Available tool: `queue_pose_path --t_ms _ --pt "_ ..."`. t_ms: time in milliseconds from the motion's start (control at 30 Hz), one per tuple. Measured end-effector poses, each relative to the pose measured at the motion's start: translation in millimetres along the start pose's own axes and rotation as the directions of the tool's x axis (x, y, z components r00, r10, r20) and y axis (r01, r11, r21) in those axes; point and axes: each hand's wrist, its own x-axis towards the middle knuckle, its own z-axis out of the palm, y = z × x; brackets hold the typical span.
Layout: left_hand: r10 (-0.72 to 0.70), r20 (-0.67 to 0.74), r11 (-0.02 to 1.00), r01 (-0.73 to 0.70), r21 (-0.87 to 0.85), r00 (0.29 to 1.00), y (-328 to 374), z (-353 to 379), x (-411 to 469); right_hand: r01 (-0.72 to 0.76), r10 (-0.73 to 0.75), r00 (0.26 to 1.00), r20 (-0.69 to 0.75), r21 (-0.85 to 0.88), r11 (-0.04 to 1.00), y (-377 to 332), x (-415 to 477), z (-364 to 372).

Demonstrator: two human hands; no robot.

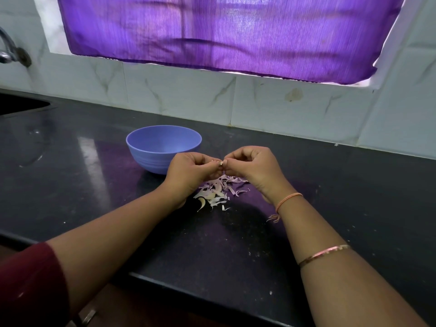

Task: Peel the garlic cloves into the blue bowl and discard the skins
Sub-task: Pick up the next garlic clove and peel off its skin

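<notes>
A small pale garlic clove is pinched between the fingertips of my left hand and my right hand, just above the counter. Both hands are closed around it, and most of the clove is hidden by the fingers. Under and in front of the hands lies a pile of garlic skins, white and pinkish. The blue bowl stands on the counter just behind and to the left of my left hand; I cannot see what is inside it.
The black counter is speckled with crumbs, and its front edge runs close to my forearms. A sink and a tap are at the far left. A tiled wall and a purple curtain stand behind.
</notes>
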Motion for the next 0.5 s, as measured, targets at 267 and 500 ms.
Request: queue_pose_path --t_ms 267,500 --pt "-0.003 -0.024 1.0 0.003 0.02 1.0 0 0 1 -0.124 0.143 0.99 -0.017 0.41 0.904 -7 0 -5" --pt "0.019 -0.054 1.0 -0.019 0.001 0.998 -2 1 1 -0.134 0.154 0.988 -0.01 0.439 0.888 -5 -1 -9"
